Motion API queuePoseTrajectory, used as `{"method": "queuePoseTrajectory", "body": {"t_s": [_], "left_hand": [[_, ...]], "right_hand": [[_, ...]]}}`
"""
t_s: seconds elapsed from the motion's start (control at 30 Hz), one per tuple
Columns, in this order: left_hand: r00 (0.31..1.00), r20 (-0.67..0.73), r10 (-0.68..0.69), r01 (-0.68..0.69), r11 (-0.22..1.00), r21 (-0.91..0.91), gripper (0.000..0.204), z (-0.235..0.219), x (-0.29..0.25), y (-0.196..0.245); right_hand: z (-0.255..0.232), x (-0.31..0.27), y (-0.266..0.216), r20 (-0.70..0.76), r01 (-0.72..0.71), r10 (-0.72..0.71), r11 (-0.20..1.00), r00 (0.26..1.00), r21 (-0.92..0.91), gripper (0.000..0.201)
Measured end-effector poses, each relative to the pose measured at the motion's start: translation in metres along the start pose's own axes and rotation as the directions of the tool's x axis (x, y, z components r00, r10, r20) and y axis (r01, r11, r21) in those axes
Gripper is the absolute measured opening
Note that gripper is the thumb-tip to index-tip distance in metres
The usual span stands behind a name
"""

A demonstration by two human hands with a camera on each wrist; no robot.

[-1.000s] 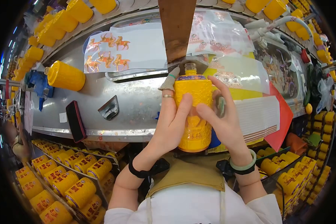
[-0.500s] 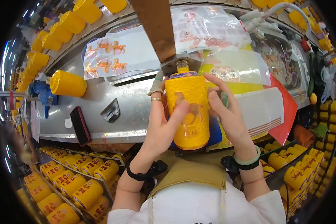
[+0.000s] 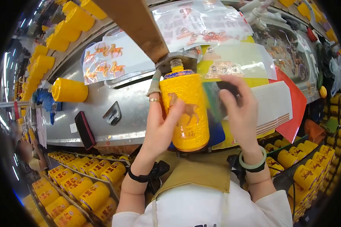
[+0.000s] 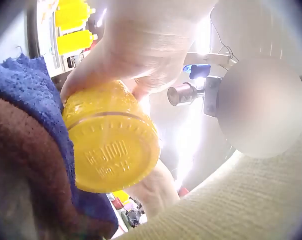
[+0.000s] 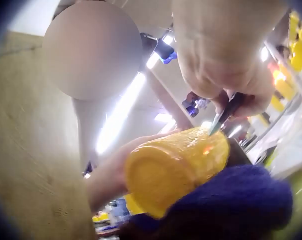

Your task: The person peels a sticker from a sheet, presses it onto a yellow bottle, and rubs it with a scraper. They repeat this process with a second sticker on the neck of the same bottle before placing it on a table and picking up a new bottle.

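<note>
My left hand [image 3: 155,132] grips a yellow embossed bottle [image 3: 187,134] by its left side, thumb on the front beside a brown-gold horse decal [image 3: 192,112]. A grey sleeve [image 3: 154,86] covers one of its fingertips. The bottle lies tilted, its clear glass neck [image 3: 176,65] pointing away from me. Just right of it, my right hand [image 3: 244,109] pinches a flat dark green scraper [image 3: 215,99], blurred in the head view. The right wrist view has the scraper's edge [image 5: 222,117] right at the bottle's surface. Beneath the bottle is a blue cloth [image 4: 26,85].
A wooden post [image 3: 136,28] rises beyond the bottle. Left on the metal bench [image 3: 70,128] are another yellow bottle [image 3: 70,89], a phone [image 3: 85,130] and a sheet of horse decals [image 3: 121,53]. Papers [image 3: 271,109] lie right. Racks of decorated bottles [image 3: 87,166] flank me.
The right hand has drawn back to the right from the bottle, and the scraper now projects from its fingers. The left hand keeps hold; more of the horse decal shows. The head view has turned.
</note>
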State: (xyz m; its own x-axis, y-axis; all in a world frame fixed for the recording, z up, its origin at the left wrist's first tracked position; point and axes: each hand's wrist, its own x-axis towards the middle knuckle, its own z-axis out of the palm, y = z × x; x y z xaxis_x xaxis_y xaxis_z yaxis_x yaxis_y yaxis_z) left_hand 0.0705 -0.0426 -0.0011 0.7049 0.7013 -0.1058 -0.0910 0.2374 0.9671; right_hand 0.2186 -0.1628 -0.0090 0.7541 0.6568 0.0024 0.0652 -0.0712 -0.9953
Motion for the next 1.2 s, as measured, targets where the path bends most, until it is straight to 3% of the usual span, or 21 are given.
{"method": "queuePoseTrajectory", "body": {"t_s": [0.03, 0.13, 0.3, 0.63, 0.87, 0.93, 0.97, 1.0, 1.07, 1.1, 1.13, 1.2], "left_hand": [[0.997, 0.040, -0.066, 0.072, 0.986, -0.148, 0.060, -0.008, 0.002, -0.001], [0.988, 0.097, -0.121, 0.144, 0.950, -0.277, 0.063, -0.019, 0.000, -0.001], [0.985, 0.169, -0.038, 0.059, 0.990, -0.126, 0.090, -0.026, -0.001, -0.006], [0.993, 0.113, -0.026, 0.028, 1.000, -0.012, 0.085, -0.012, -0.004, 0.004], [0.992, 0.123, -0.001, 0.012, 0.996, -0.092, 0.087, -0.020, -0.008, -0.007], [0.998, 0.011, 0.067, -0.065, 0.986, -0.154, 0.083, -0.023, -0.015, -0.016], [0.992, -0.020, 0.127, -0.127, 0.992, -0.015, 0.084, -0.023, -0.019, -0.021], [0.992, -0.021, 0.127, -0.127, 0.992, -0.018, 0.084, -0.026, -0.023, -0.024], [0.965, -0.003, 0.264, -0.253, 0.929, 0.271, 0.091, -0.034, -0.032, -0.027], [0.911, 0.013, 0.412, -0.386, 0.840, 0.381, 0.074, -0.035, -0.033, -0.032], [0.910, 0.012, 0.415, -0.388, 0.840, 0.380, 0.074, -0.037, -0.035, -0.037], [0.850, 0.190, 0.491, -0.512, 0.686, 0.517, 0.084, -0.039, -0.037, -0.041]], "right_hand": [[-0.005, 0.002, -0.001, 0.010, -0.028, 0.027, 0.999, 1.000, 0.043, 0.025], [-0.010, -0.001, -0.002, 0.077, -0.108, 0.097, 0.983, 0.992, 0.152, 0.028], [-0.007, -0.009, 0.002, 0.143, -0.156, 0.140, 0.982, 0.980, 0.109, 0.030], [-0.001, -0.010, 0.003, 0.145, -0.172, 0.147, 0.968, 0.978, 0.182, 0.032], [0.000, -0.009, 0.003, 0.135, -0.163, 0.146, 0.978, 0.980, 0.126, 0.031], [-0.001, -0.009, -0.002, 0.111, -0.131, 0.119, 0.985, 0.987, 0.115, 0.031], [-0.001, -0.010, -0.005, 0.087, -0.103, 0.094, 0.989, 0.992, 0.106, 0.031], [-0.001, -0.011, -0.006, 0.087, -0.103, 0.094, 0.989, 0.992, 0.103, 0.031], [0.000, -0.014, -0.011, 0.068, -0.011, 0.010, 1.000, 0.998, 0.005, 0.031], [0.001, -0.015, -0.015, 0.070, -0.008, 0.007, 1.000, 0.998, 0.003, 0.031], [0.001, -0.017, -0.020, 0.098, 0.005, -0.004, 1.000, 0.995, -0.010, 0.030], [0.012, -0.020, -0.020, 0.112, 0.045, -0.049, 0.998, 0.993, 0.033, 0.029]]}}
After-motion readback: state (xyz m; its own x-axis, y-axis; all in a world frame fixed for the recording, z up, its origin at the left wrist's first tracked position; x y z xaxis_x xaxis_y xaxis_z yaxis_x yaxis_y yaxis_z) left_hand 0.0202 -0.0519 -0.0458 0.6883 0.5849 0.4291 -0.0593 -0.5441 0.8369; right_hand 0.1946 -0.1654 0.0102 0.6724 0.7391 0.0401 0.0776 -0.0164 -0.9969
